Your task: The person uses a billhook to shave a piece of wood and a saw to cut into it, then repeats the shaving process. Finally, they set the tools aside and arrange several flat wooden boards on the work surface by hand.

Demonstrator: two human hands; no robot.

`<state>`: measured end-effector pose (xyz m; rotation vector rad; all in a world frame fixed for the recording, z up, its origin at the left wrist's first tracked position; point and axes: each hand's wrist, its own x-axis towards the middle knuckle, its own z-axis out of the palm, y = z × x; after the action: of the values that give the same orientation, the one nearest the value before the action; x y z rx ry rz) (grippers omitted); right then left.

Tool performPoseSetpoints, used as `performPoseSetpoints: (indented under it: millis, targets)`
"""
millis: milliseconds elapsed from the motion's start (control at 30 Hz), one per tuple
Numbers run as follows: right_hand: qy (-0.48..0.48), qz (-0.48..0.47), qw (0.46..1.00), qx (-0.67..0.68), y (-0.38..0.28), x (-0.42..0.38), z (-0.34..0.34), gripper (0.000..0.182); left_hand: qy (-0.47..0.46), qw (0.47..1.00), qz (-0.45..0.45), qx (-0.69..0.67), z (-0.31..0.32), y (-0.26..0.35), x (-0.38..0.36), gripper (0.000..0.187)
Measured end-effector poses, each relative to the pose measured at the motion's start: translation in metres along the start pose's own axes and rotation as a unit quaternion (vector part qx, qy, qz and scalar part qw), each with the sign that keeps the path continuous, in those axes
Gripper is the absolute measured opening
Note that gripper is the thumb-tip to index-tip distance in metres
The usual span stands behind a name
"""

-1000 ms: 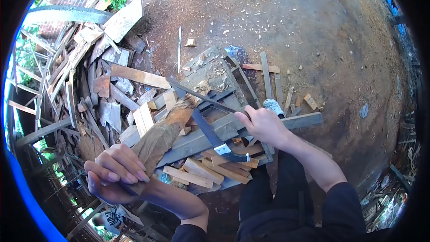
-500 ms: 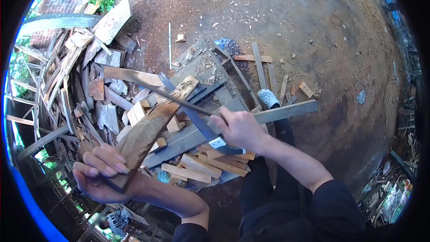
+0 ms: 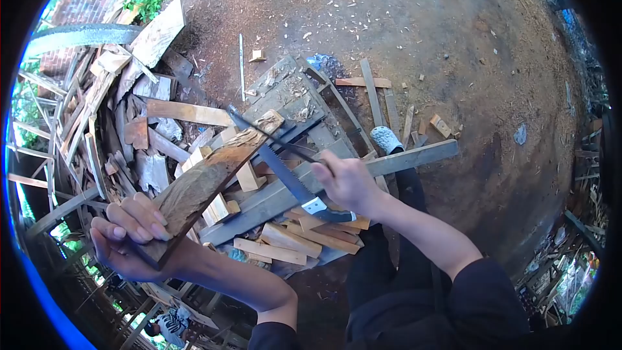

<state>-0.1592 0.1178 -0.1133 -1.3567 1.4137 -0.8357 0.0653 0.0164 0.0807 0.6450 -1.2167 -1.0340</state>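
My left hand [image 3: 129,236] grips the lower end of a rough wooden board [image 3: 201,188], its fingers wrapped over the edge. The board slants up to the right, its far end pale and splintered. My right hand [image 3: 353,185] is closed round the near end of a long, narrow, dark blade [image 3: 297,150], which crosses over the board's far end. Its handle is hidden inside the fist. Beneath the blade, a handsaw [image 3: 288,175] with a white and dark handle lies across the timber, just left of my right hand.
A long grey beam [image 3: 414,158] runs under my right forearm. Cut wood blocks [image 3: 288,241] lie in front of my legs, and a large scrap wood pile [image 3: 136,129] fills the left. Wood chips litter the dirt floor [image 3: 453,39]. Another person [image 3: 172,325] is at the lower left.
The blade has shifted down and right along the board's far end, with less of it showing at the left. My left hand and the board's near end have moved slightly up and left.
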Motion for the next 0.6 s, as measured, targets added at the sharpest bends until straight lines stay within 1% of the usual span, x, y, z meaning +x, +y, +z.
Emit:
performPoseSetpoints:
  millis: [33, 67, 100, 133, 167, 233, 267, 300, 367, 400, 433, 500, 533, 567, 600]
  targets:
    - [0.002, 0.001, 1.000, -0.001, 0.022, 0.005, 0.016, 0.047, -0.023, 1.000, -0.003, -0.005, 0.004, 0.000, 0.001, 0.037]
    - [-0.031, 0.046, 0.996, -0.064, 0.045, 0.016, 0.026, 0.046, -0.022, 1.000, 0.000, -0.008, 0.003, 0.000, 0.001, 0.037]
    - [-0.063, 0.090, 0.986, -0.126, 0.043, 0.027, 0.024, 0.046, 0.006, 1.000, 0.007, -0.006, 0.001, 0.000, 0.002, 0.037]
    - [-0.052, 0.084, 0.984, -0.149, 0.041, 0.033, 0.022, 0.046, 0.034, 0.999, 0.018, -0.004, -0.001, -0.002, 0.003, 0.038]
    - [-0.051, 0.081, 0.984, -0.151, 0.039, 0.033, 0.022, 0.046, 0.035, 0.999, 0.022, -0.006, -0.005, -0.003, 0.004, 0.038]
    - [-0.049, 0.043, 0.996, -0.059, -0.018, 0.022, -0.002, 0.046, 0.015, 1.000, 0.007, -0.010, -0.005, -0.002, 0.007, 0.039]
    - [-0.028, -0.009, 1.000, -0.012, -0.031, 0.015, -0.003, 0.045, 0.009, 1.000, 0.006, -0.029, -0.009, -0.004, 0.009, 0.040]
    - [-0.030, -0.008, 0.999, -0.012, -0.032, 0.008, 0.004, 0.045, 0.012, 1.000, 0.005, -0.028, -0.013, -0.004, 0.010, 0.040]
    - [-0.017, -0.037, 0.999, 0.006, -0.022, 0.003, 0.018, 0.046, -0.028, 0.999, -0.008, -0.036, -0.019, -0.004, 0.011, 0.035]
    - [-0.046, 0.019, 0.997, -0.057, -0.001, 0.006, 0.031, 0.047, -0.003, 0.998, 0.004, -0.064, -0.011, -0.006, 0.010, 0.040]
    - [-0.044, 0.011, 0.997, -0.062, 0.017, 0.013, 0.035, 0.047, -0.002, 0.998, 0.014, -0.067, -0.014, -0.005, 0.007, 0.040]
    - [-0.061, 0.132, 0.980, -0.136, 0.041, 0.028, 0.038, 0.051, -0.013, 0.998, 0.026, -0.052, -0.029, -0.003, 0.001, 0.040]
    - [-0.042, 0.101, 0.983, -0.147, 0.016, 0.027, 0.029, 0.051, -0.023, 0.998, 0.028, -0.054, -0.032, -0.002, 0.000, 0.038]
    - [-0.050, 0.102, 0.982, -0.152, -0.006, 0.026, 0.021, 0.051, -0.014, 0.998, 0.026, -0.054, -0.035, -0.003, -0.004, 0.038]
    - [-0.036, 0.050, 0.991, -0.115, -0.029, 0.018, 0.017, 0.051, 0.021, 0.998, 0.030, -0.057, -0.035, -0.001, -0.006, 0.038]
